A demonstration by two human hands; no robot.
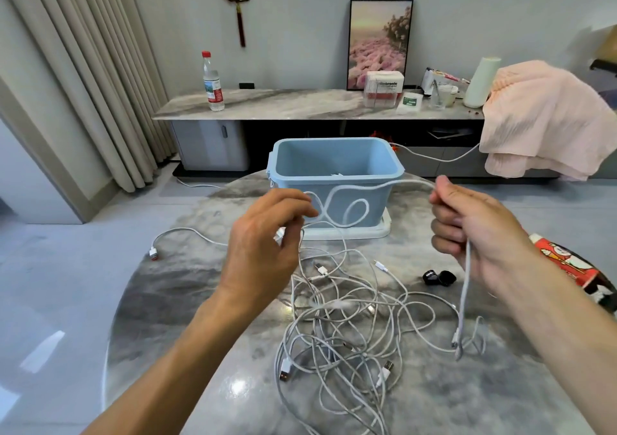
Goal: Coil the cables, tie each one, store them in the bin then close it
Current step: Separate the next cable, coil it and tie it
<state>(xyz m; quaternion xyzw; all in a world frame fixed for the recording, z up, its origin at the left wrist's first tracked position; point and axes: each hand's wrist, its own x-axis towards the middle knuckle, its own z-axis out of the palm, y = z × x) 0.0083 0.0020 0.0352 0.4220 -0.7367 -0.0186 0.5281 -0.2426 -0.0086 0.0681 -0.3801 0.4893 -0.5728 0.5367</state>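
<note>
While both hands hover over the table (173,301), left hand (263,251) pinches the white cable (354,201) end; right hand (480,234) fingers curl around it.

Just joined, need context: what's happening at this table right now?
A person is sorting white cables by hand. The left hand pinches one end of a white cable and the right hand grips it further along, so it hangs in loose loops between them, not yet coiled or tied. A tangled pile of cables lies on the marble table. The blue bin stands open behind, apparently on its lid; something pale shows inside, too little to identify.
</note>
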